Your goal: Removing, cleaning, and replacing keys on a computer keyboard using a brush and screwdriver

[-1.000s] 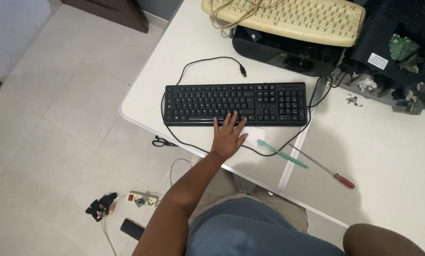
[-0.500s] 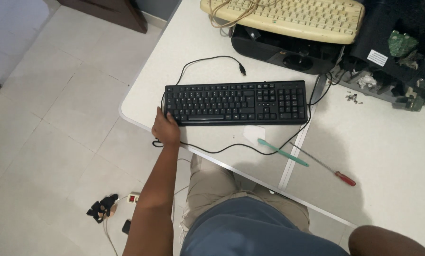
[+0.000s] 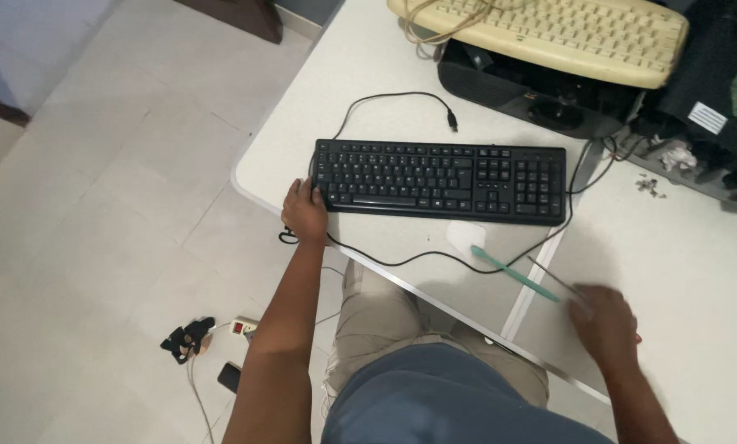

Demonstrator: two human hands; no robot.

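While a black keyboard [image 3: 441,181] lies on the white table [image 3: 368,57], pale tiled floor [image 3: 97,205] spreads beside.

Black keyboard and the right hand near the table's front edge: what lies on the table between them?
In the head view, between the black keyboard and the right hand lie a loop of the keyboard's black cable and a green toothbrush. Otherwise bare white table.

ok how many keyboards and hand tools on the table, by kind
keyboards: 2, black keyboard and beige keyboard
toothbrush: 1
screwdriver: 1
total: 4
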